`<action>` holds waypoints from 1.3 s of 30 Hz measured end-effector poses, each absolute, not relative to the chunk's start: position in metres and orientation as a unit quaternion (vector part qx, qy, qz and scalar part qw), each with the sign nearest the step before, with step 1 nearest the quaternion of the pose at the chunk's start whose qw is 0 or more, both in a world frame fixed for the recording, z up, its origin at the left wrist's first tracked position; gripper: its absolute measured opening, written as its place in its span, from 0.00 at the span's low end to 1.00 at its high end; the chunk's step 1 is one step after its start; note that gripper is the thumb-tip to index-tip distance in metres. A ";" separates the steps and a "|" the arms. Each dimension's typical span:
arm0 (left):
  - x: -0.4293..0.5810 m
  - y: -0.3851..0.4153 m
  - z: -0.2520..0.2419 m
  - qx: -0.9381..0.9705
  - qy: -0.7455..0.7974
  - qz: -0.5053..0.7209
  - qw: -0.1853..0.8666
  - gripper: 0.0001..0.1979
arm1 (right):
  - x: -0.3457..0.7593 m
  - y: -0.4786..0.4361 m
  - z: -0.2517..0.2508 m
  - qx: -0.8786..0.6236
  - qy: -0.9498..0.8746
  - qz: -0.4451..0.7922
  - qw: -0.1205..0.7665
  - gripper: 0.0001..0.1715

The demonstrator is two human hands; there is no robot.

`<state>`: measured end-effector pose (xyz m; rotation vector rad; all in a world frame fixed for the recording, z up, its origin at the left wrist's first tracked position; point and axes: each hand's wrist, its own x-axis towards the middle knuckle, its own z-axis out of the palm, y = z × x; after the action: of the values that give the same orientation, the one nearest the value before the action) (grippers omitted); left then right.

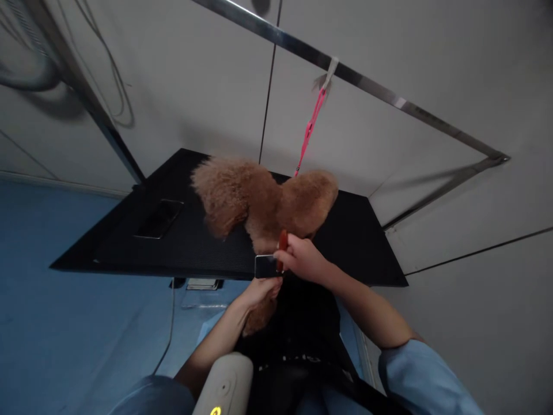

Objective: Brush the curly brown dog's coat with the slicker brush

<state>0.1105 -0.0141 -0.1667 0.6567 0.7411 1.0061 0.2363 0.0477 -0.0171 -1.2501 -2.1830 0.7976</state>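
Note:
A fluffy brown dog point(259, 199) stands on a black ribbed table point(216, 256), its head to the right. My right hand point(305, 259) is closed round the red-brown handle of a slicker brush point(265, 266); the flat rectangular head points left, against the dog's leg. Just below the brush, my left hand point(264, 289) grips that leg near the table's front edge. The furry paw end point(259, 317) hangs beneath my fingers. Part of the leg is hidden by the brush and my hands.
A pink loop leash point(309, 135) runs from a metal bar point(302, 46) down to the dog's neck. A dark phone point(159, 219) lies on the table's left part. A white rounded device point(227, 383) is close to my body. A cable point(170, 328) hangs below the table.

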 end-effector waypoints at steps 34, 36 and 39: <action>0.150 -0.043 -0.152 0.169 0.431 0.503 0.730 0.23 | 0.224 0.028 0.010 -0.376 -0.915 0.070 0.128 0.10; 0.149 -0.044 -0.151 0.160 0.434 0.501 0.732 0.24 | 0.226 0.031 0.008 -0.402 -0.892 0.038 0.201 0.08; 0.149 -0.045 -0.152 0.156 0.435 0.498 0.734 0.26 | 0.229 0.032 0.005 -0.387 -0.887 0.040 0.247 0.08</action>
<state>0.1490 -0.0446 -0.1519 0.3429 0.9568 1.0953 0.2289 0.0323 0.0052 -1.0564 -2.4204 0.1089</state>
